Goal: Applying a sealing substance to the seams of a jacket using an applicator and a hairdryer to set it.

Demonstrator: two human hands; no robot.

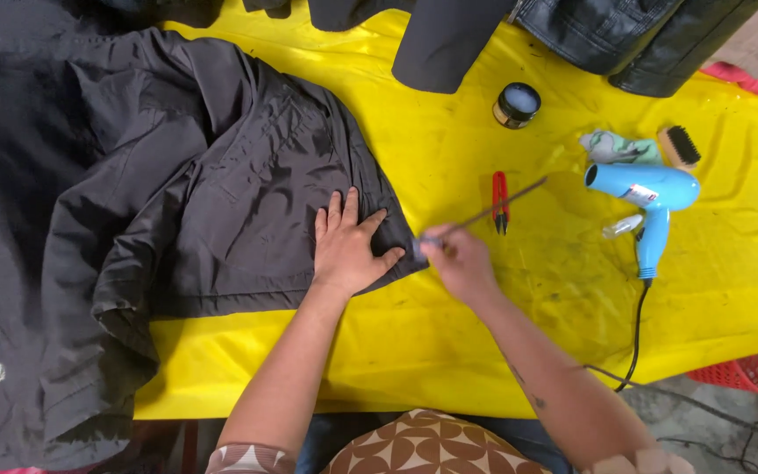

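A dark grey jacket (177,184) lies spread over the left part of a yellow-covered table (449,351). My left hand (348,246) presses flat on the jacket's right edge, fingers apart. My right hand (460,263) pinches a thin stick-like brush (493,211) by its lower end; its tip points up and to the right, and the held end sits at the jacket's corner beside my left thumb.
Red snips (500,202) lie just past the stick. A blue hair dryer (651,197) with its black cord, a crumpled cloth (616,147), a small wooden brush (680,147) and a round tin (517,104) sit to the right. Dark garments (449,39) hang over the far edge. A red basket (752,373) stands on the floor.
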